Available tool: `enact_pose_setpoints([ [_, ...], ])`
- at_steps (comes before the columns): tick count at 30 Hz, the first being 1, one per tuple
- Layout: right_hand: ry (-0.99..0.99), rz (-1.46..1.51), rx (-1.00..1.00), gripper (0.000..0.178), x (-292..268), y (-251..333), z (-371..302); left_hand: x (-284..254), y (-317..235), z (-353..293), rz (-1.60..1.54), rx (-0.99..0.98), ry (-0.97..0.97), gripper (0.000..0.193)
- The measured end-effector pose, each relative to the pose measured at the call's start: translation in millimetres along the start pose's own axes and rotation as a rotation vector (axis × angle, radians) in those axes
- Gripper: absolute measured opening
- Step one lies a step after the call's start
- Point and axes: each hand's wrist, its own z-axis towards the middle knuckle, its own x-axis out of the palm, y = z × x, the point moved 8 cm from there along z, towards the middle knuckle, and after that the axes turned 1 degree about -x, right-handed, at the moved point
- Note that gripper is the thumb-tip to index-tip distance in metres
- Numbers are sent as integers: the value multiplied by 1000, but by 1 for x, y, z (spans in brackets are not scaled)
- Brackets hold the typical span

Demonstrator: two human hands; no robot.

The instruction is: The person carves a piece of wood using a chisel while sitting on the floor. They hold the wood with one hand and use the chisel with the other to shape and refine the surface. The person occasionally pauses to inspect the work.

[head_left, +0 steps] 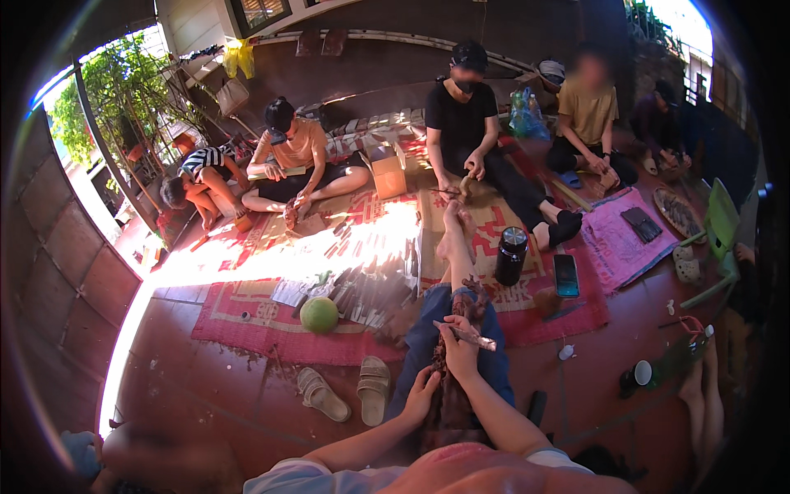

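Across my lap lies a long, dark reddish-brown piece [451,405] with a knobbly, carved-looking surface, reaching up along my legs. My left hand [421,397] grips its left side, with fingers curled against it. Above it, my right hand [461,352] is closed around a slim, pale stick-like tool [476,337]. One end of the tool points right; its other end lies by my fingers over the brown piece. Which kind of tool it is, I cannot make out. My legs in blue trousers [417,333] stretch forward, feet bare.
A black flask [511,257] and a phone [566,275] stand right of my legs. A green ball-like object [319,314] and sandals [374,390] lie left. Several people sit ahead on red patterned mats [247,333], around a cardboard box [386,170]. A cup [642,373] is at right.
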Motion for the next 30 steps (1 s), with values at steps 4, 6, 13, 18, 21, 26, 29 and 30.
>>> enact_pose_setpoints([
  [4,31,48,87,13,-1,0,5,1,13,6,-33,45,37,48],
  [6,54,98,132,12,-2,-15,-2,14,14,3,-147,22,83,47],
  [13,-19,272,126,14,-7,-17,-3,1,-25,3,662,53,53,56],
  [18,-31,434,315,16,-19,-44,-14,16,-72,5,1208,40,141,58],
  [21,-4,533,348,15,-14,-32,-17,5,-66,16,1033,387,-53,45],
  [26,24,514,348,13,-14,-39,-18,1,-37,23,746,430,-165,33],
  [29,50,510,304,13,-11,-40,-16,-1,-30,22,577,482,-159,34],
  [30,41,526,258,13,-10,-42,-13,0,-32,22,516,496,-162,35],
])
